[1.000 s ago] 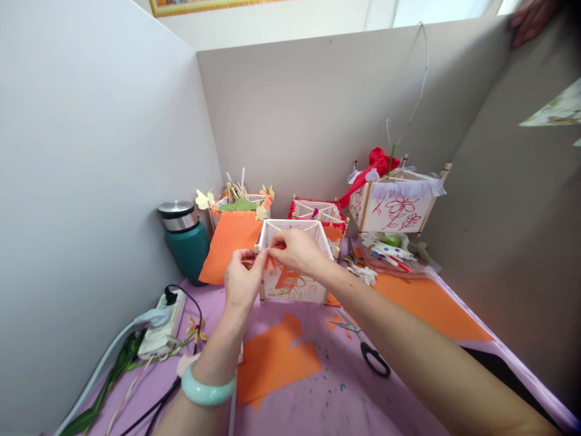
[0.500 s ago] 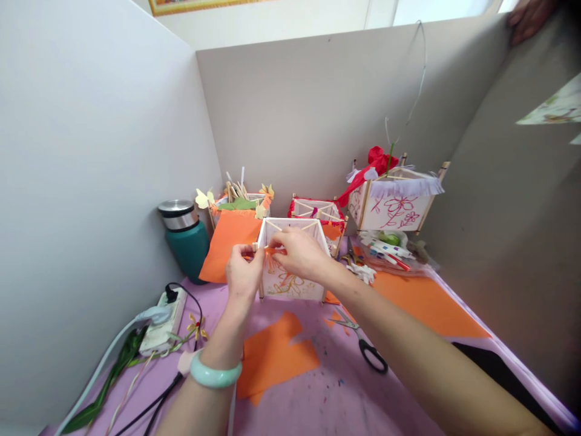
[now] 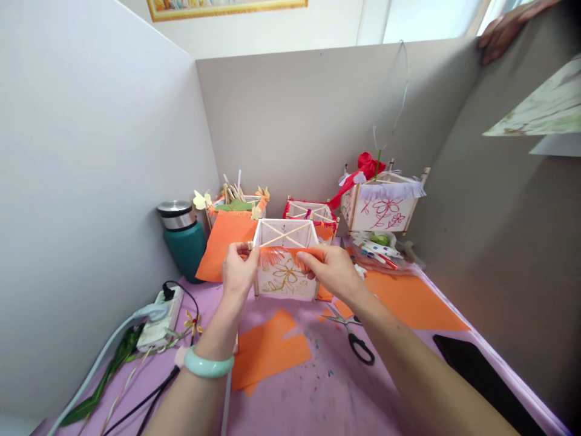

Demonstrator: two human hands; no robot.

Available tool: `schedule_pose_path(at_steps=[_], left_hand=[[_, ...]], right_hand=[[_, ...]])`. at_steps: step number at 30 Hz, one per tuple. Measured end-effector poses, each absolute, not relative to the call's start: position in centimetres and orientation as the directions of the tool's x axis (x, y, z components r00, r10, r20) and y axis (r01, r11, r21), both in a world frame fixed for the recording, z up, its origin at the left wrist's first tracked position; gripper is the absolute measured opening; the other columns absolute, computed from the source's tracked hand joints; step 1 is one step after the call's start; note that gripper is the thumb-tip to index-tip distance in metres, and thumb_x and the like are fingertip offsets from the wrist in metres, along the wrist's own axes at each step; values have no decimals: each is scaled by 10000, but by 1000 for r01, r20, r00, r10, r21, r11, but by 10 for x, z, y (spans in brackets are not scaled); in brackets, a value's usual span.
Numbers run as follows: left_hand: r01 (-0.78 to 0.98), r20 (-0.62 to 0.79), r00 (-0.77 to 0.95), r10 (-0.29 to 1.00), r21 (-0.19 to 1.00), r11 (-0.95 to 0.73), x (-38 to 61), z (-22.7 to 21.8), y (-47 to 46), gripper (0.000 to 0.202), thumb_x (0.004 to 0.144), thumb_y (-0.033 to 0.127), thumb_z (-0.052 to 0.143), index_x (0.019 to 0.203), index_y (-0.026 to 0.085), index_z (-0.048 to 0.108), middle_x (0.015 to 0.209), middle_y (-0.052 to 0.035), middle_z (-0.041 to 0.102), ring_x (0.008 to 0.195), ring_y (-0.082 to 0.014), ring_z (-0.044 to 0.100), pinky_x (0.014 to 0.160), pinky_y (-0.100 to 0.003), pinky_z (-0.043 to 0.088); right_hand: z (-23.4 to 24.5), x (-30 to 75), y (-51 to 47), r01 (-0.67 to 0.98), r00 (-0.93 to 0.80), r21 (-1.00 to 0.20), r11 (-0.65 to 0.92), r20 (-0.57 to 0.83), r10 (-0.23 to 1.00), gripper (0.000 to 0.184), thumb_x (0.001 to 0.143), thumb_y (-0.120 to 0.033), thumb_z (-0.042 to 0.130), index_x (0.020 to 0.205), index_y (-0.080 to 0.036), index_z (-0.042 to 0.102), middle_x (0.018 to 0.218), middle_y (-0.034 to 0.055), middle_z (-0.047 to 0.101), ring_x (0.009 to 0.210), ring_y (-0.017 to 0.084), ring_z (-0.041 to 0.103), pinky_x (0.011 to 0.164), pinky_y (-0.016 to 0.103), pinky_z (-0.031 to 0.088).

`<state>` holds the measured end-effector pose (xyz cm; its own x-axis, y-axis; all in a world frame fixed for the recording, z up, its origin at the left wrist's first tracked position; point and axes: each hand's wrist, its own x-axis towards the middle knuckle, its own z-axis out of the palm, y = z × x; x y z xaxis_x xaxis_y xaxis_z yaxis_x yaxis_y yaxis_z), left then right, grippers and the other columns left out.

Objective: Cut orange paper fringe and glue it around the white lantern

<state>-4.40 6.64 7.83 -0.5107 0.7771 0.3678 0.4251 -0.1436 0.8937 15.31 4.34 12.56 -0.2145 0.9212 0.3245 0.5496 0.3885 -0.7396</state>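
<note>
A box-shaped paper lantern [image 3: 267,283] with a wooden stick frame stands in front of me, a yellow-brown flower drawn on its near white panel. Along that panel's upper edge runs an orange paper fringe [image 3: 271,257], its cut strands hanging down. My left hand [image 3: 239,269] is closed at the lantern's upper left corner, thumb in front, where the fringe's left end lies. Toward the upper right corner, my right hand [image 3: 334,270] pinches the fringe between thumb and fingers. Its fingers hide the fringe's right end.
Scissors [image 3: 347,327] and orange paper scraps [image 3: 272,351] lie on the purple tabletop. Other lanterns [image 3: 385,209] stand behind, with a teal bottle [image 3: 184,248] and power strip [image 3: 161,321] at left. A black phone-like slab [image 3: 481,381] lies right; another person's hand [image 3: 503,33] rests on the partition.
My right hand has moved from the lantern's left corner to its right side, drawing the orange fringe out along the upper edge. My left hand stays at the left corner. The view shifted slightly.
</note>
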Motion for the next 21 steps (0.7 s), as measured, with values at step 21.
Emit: schedule_pose_path(at_steps=[21], left_hand=[[805, 790, -355, 500, 530, -266, -38, 107, 20, 161, 841, 308, 521, 924, 183, 578, 958, -54, 600, 653, -136, 552, 721, -288, 469]], right_hand=[[125, 139, 42, 119, -301, -993, 1, -36, 953, 249, 863, -308, 551, 697, -132, 609, 528, -11, 611, 407, 55, 529, 365, 133, 360]])
